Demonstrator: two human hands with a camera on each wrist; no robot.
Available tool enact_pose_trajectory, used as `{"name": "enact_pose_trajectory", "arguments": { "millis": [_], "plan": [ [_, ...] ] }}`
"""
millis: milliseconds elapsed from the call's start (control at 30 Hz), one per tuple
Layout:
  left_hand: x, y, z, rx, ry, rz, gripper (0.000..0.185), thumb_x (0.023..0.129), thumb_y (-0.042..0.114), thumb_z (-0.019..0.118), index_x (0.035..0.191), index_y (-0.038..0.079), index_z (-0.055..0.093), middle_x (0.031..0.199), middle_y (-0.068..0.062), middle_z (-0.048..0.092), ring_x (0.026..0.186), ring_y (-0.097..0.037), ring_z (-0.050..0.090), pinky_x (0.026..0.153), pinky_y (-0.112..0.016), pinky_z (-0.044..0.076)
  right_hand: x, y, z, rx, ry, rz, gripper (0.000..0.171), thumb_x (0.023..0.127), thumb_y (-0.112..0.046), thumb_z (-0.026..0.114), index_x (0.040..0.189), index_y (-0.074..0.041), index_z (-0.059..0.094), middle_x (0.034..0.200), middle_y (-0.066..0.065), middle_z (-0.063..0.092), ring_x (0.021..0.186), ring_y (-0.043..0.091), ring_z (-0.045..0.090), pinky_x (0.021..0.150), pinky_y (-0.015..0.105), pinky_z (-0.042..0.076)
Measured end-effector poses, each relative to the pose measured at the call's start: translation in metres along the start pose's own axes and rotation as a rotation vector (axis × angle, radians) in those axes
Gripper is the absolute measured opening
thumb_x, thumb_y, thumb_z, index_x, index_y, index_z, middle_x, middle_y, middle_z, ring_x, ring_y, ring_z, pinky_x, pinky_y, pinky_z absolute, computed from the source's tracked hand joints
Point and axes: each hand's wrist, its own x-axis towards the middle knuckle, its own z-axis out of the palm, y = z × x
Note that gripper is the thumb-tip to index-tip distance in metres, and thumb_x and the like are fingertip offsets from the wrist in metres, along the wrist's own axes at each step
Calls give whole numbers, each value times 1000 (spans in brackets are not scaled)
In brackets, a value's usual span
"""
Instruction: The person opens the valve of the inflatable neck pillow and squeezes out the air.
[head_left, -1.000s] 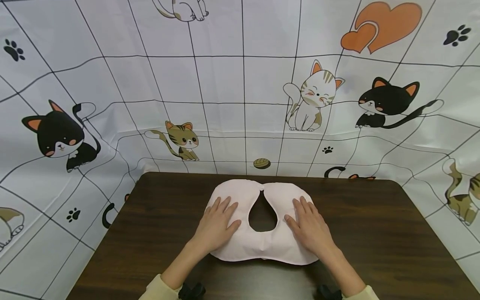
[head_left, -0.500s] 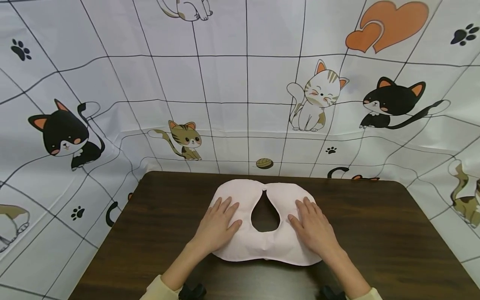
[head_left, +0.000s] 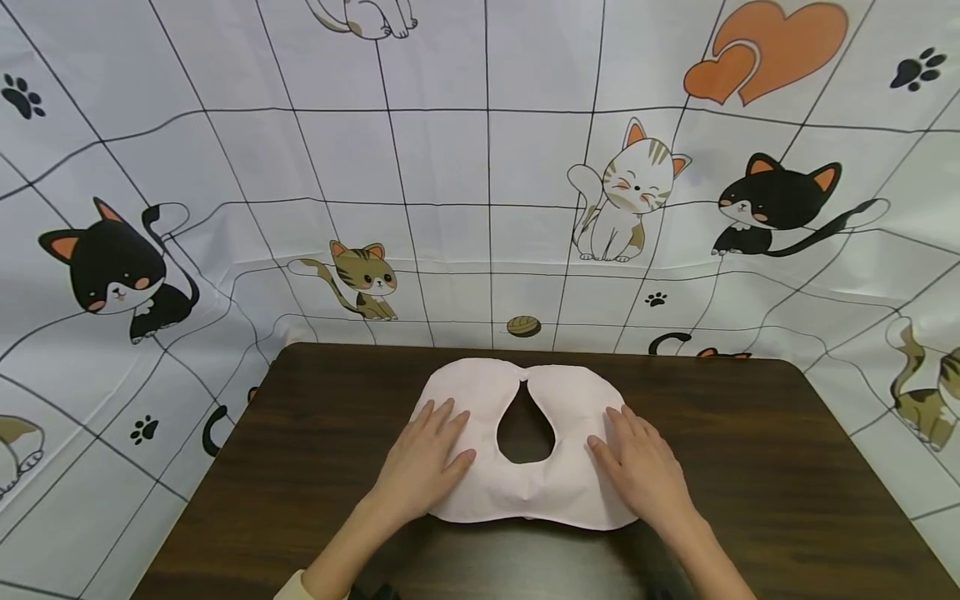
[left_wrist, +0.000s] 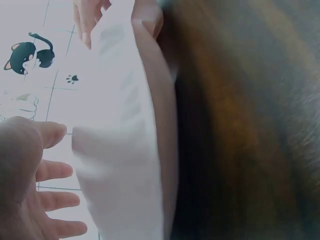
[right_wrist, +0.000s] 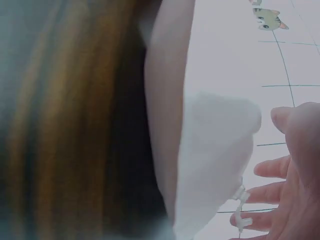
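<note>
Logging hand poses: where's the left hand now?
Head view: the left hand lies flat on the left lobe of the pink pillow cover, on the dark table.

A: What sort of place is this?

B: It looks like a small staged recording corner, not a lived-in room. A white cloth backdrop printed with cartoon cats, paw prints and orange hearts (head_left: pixel 480 167) hangs behind and wraps round both sides.

A: And the furniture?

B: Just one dark brown wood-grain bench (head_left: pixel 750 467), pushed against that cloth.
</note>
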Motion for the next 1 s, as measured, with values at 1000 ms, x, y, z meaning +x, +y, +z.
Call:
{"name": "enact_pose_trajectory", "arguments": {
  "millis": [1000],
  "plan": [
    [-10, 2, 19, -37, 27, -9, 47, 100, 33, 64, 140, 8, 63, 153, -20, 48, 144, -47, 37, 107, -69, 36, -7, 4, 17, 14, 34, -76, 54, 105, -34, 57, 145, 1, 52, 154, 27, 44, 142, 47, 37, 112, 66, 30]
  ]
}}
